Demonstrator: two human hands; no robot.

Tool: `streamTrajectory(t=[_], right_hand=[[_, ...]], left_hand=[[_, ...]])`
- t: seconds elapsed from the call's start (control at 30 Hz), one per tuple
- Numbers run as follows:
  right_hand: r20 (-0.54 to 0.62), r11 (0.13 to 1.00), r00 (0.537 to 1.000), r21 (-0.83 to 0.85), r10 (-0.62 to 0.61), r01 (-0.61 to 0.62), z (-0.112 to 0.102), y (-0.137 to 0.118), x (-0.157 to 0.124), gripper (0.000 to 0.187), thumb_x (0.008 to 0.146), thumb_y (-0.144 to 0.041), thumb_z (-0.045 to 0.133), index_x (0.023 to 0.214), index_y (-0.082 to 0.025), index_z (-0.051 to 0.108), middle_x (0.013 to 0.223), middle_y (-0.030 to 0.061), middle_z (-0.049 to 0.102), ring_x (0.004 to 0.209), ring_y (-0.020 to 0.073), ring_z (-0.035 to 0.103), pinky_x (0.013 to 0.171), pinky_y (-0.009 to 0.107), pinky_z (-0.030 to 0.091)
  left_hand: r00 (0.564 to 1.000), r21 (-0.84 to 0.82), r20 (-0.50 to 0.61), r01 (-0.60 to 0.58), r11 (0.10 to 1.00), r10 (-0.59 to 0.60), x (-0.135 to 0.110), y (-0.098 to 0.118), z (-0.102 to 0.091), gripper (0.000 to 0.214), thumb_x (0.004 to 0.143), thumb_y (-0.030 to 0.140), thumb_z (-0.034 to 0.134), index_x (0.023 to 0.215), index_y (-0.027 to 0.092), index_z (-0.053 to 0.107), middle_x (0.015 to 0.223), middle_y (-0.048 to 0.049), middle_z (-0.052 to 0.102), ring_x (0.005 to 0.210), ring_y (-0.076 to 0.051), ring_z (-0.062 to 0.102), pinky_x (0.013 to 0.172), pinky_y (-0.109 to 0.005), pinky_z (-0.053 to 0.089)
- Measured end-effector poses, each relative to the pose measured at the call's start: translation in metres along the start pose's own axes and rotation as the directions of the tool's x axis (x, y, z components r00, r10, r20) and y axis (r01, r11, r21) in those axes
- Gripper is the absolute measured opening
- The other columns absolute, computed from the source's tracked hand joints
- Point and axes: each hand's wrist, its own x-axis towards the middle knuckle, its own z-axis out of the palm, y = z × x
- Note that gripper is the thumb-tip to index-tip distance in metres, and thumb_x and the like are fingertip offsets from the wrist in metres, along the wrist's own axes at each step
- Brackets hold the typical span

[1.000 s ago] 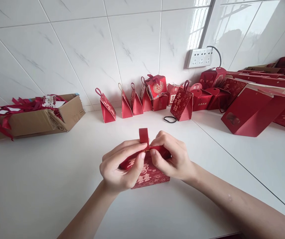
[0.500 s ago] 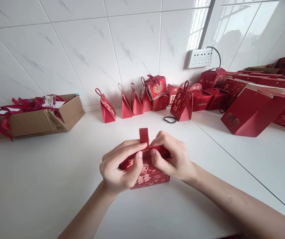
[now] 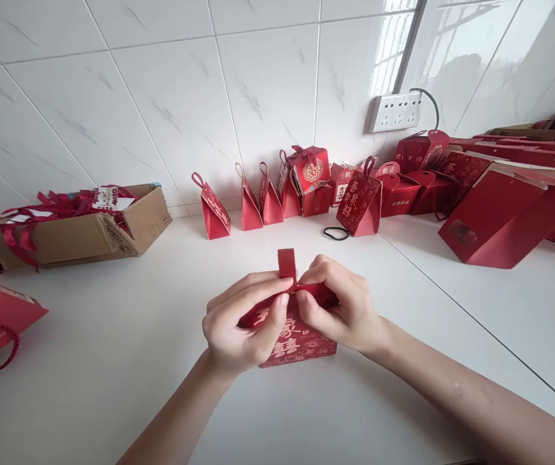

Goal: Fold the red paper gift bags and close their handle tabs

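A red paper gift box (image 3: 301, 341) with pale printed characters stands on the white table in front of me. Its top edges are pinched by both hands. My left hand (image 3: 246, 320) grips the left part of the top edge, thumb in front and fingers behind. On the right part of the same edge, my right hand (image 3: 343, 307) is closed with thumb and forefinger near the middle. A red ribbon loop (image 3: 286, 259) stands upright between the two hands. My fingers hide much of the box's top.
Small red gift boxes (image 3: 215, 212) line the tiled wall, with a black hair tie (image 3: 336, 234) before them. At left are a cardboard box (image 3: 64, 240) of ribbons and a red bag (image 3: 4, 316). Larger red boxes (image 3: 493, 213) stack at right, below a wall socket (image 3: 396, 112).
The view has shifted slightly left, bringing a red bag with a rope handle into sight at the left edge. Both hands keep nearly the same hold on the box.
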Motion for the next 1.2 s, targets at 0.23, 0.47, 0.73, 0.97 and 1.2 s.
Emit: streamTrajectory(t=[0.23,0.47,0.73,0.97,1.2], right_hand=[[-0.004,1.000,1.000,-0.003,-0.005,0.005,0.0018,0.0007,0.0002,0.016,0.082,-0.006,0.051,0.081,-0.021,0.047,0.065,-0.0042,0.045,0.052,0.0082,0.040,0.045,0.021,0.034],[0.001,1.000,1.000,0.002,0.017,-0.017,0.0012,-0.0003,-0.0003,0.015,0.084,-0.008,0.053,0.080,-0.022,0.047,0.065,-0.0045,0.044,0.052,0.0083,0.040,0.045,0.021,0.034],[-0.004,1.000,1.000,0.015,0.011,-0.011,0.0017,0.0003,0.0003,0.013,0.084,-0.010,0.054,0.080,-0.022,0.049,0.065,-0.0044,0.045,0.052,0.0089,0.042,0.046,0.021,0.037],[-0.008,1.000,1.000,0.026,0.005,-0.005,0.0016,0.0000,0.0007,0.016,0.081,-0.006,0.051,0.080,-0.022,0.049,0.065,-0.0041,0.046,0.052,0.0092,0.042,0.047,0.022,0.037],[-0.010,1.000,1.000,0.014,-0.006,0.006,0.0021,0.0009,0.0011,0.014,0.084,-0.008,0.052,0.080,-0.022,0.049,0.064,-0.0043,0.045,0.051,0.0091,0.041,0.046,0.022,0.037]], left_hand=[[1.000,-0.021,0.005,-0.002,1.000,0.002,-0.0003,-0.0005,-0.0013,0.033,0.079,-0.003,0.059,0.103,0.017,0.071,0.090,-0.0040,0.075,0.077,-0.012,0.070,0.063,-0.020,0.059],[1.000,-0.025,0.006,0.000,1.000,0.001,-0.0013,-0.0005,-0.0013,0.032,0.078,-0.002,0.061,0.103,0.016,0.071,0.093,-0.0042,0.075,0.077,-0.012,0.071,0.064,-0.019,0.059],[1.000,0.013,-0.002,0.010,1.000,-0.010,-0.0006,-0.0005,-0.0006,0.031,0.078,-0.001,0.064,0.101,0.020,0.071,0.091,-0.0025,0.076,0.075,-0.013,0.072,0.061,-0.020,0.060],[1.000,0.025,0.002,0.009,1.000,-0.009,-0.0011,0.0002,-0.0008,0.031,0.078,0.000,0.065,0.101,0.020,0.071,0.091,-0.0026,0.076,0.075,-0.013,0.072,0.062,-0.021,0.060],[1.000,0.004,0.004,0.001,1.000,-0.001,-0.0008,-0.0006,-0.0012,0.033,0.078,-0.002,0.063,0.102,0.018,0.071,0.091,-0.0032,0.075,0.077,-0.013,0.071,0.064,-0.020,0.060]])
